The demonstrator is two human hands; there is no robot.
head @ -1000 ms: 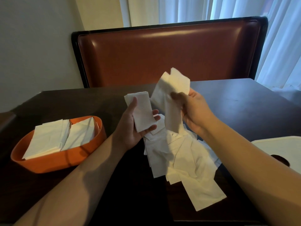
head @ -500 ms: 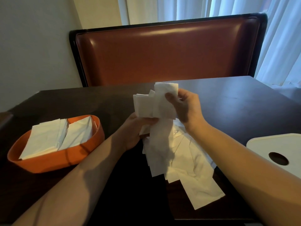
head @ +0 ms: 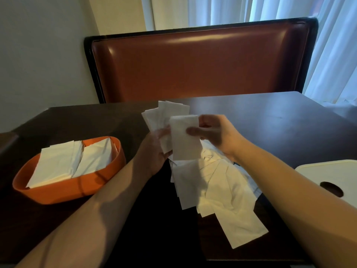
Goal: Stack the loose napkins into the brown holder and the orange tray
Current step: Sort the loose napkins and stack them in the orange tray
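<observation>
A loose pile of white napkins (head: 222,190) lies spread on the dark table in front of me. Above its far end my left hand (head: 154,151) grips a fanned bunch of napkins (head: 164,115). My right hand (head: 214,132) pinches one folded napkin (head: 185,140) and holds it against the front of that bunch. At the left stands the orange tray (head: 63,190), which holds two side-by-side stacks of napkins (head: 73,161). No brown holder shows in this view.
A white lid-like object with a dark round hole (head: 332,178) sits at the table's right edge. A red-brown booth backrest (head: 193,64) rises behind the table (head: 270,122). Curtains hang at the back right, a wall at the left.
My right hand has brought its napkin down and left, from held apart beside the left hand's napkins to flat against their front. The left hand's bunch now fans out behind it.
</observation>
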